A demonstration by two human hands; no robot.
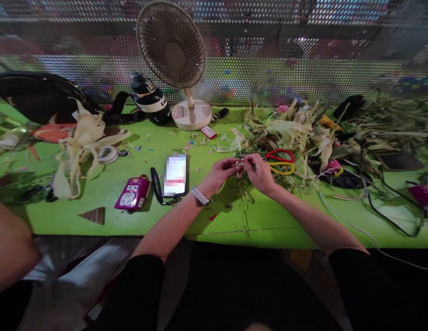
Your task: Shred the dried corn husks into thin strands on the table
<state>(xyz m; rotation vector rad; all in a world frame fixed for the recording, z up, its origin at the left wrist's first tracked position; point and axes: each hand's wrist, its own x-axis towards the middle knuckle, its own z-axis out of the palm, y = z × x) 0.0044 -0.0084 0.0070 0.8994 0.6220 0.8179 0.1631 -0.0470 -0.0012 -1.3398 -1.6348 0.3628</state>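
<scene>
My left hand (223, 174), with a pale watch strap at the wrist, pinches one side of a small pale strand (239, 164). From the right, my right hand (258, 172) closes its fingertips on the same strand, the two hands almost touching. The strand looks like husk, but its shape is too small to make out. Just right of my right hand lie scissors (285, 168) with one red and one yellow handle. Dried husks (286, 131) and green stalks are heaped behind and beside the hands.
A fan (192, 115) and a black bottle (154, 103) stand at the back. Left of my hands lie a lit phone (175, 177) and a purple device (133, 194). More husks (86, 131) lie further left, near a person's arm (12, 248). Cables (348, 223) cross the right side.
</scene>
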